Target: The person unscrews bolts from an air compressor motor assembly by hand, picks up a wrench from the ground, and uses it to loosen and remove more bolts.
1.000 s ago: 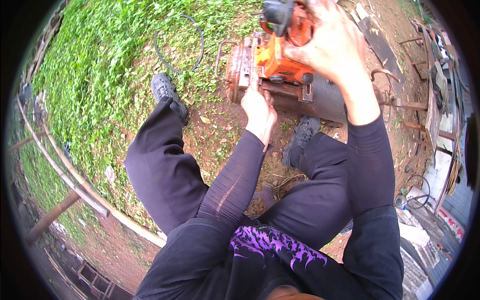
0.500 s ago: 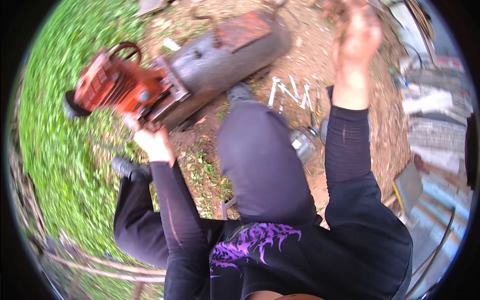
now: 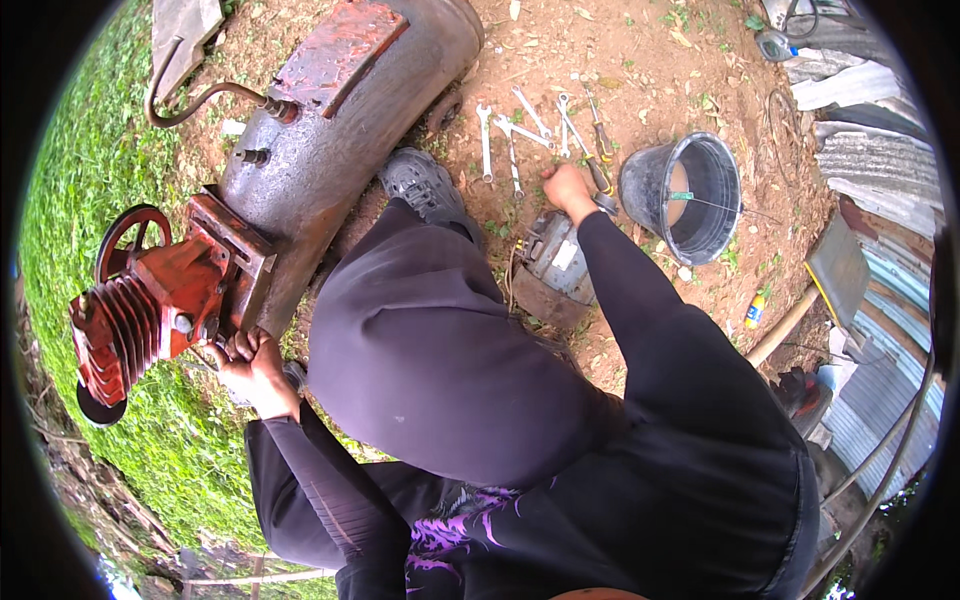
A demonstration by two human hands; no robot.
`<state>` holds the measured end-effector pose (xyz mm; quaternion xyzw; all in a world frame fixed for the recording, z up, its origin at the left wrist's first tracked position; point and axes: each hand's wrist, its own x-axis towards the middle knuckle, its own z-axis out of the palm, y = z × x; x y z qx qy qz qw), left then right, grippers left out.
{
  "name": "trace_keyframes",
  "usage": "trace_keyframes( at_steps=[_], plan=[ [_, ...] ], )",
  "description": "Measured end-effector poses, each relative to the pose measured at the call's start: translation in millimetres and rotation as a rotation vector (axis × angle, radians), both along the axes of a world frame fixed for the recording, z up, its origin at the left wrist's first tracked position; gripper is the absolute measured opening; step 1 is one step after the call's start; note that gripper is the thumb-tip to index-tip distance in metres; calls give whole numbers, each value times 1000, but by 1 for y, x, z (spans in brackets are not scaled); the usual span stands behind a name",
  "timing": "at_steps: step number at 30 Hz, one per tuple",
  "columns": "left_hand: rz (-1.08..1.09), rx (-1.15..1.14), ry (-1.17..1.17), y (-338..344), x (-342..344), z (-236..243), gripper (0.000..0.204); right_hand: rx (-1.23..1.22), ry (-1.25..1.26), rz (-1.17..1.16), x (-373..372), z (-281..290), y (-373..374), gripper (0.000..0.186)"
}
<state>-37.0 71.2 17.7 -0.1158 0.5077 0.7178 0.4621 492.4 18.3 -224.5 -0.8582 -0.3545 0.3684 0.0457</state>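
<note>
A red compressor pump with a finned head (image 3: 140, 335) and pulley is mounted on a long, worn grey tank (image 3: 290, 175) lying on the ground. My left hand (image 3: 250, 365) is closed at the lower edge of the pump's base, around something I cannot make out. My right hand (image 3: 565, 190) reaches down among the tools with curled fingers; what they hold, if anything, is hidden. Beside it are a screwdriver (image 3: 602, 140) and several loose wrenches (image 3: 486, 140). Just below it lies a grey metal object (image 3: 550, 260), partly under my forearm.
A dark bucket (image 3: 645, 185) stands right of my right hand, with a small yellow bottle (image 3: 755, 308) below it. Corrugated sheets (image 3: 870, 180) and a long-handled tool (image 3: 835, 265) line the right side. A bent hose (image 3: 210, 92) rises from the tank; grass borders the left.
My view has swung toward the tools and bucket, putting the compressor at the left. My right hand, earlier on the pump, then raised, is now down among the tools. My left hand stays at the pump.
</note>
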Motion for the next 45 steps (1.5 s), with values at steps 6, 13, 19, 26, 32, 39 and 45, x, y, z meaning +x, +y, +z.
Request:
trace_keyframes(
  at_steps=[6, 13, 19, 26, 32, 39, 45],
  plan=[
    [-62, 17, 2, -1, 7, 6, 46, 104, 66, -51, -12, -45, 27, 5],
    [-123, 40, 50, -4, 5, -2, 45, 120, -63, -180, -16, -77, 33, 17],
    [-154, 41, 84, -8, 1, -1, 45, 172, -74, -117, -45, -61, 29, 21],
    [-161, 58, 64, -9, 1, -3, 48, -46, -95, 74, -52, -28, 34, 24],
    [-133, 38, 40, -4, 5, -2, 51, 317, -53, 237, -68, -34, 61, 17],
    [-120, 13, 72, -4, 5, -1, 50, 282, -28, 35, -97, -47, 104, 14],
    [-153, 39, 102, -6, 5, -2, 49, 236, -139, 92, -99, -46, 115, 16]
  ],
)
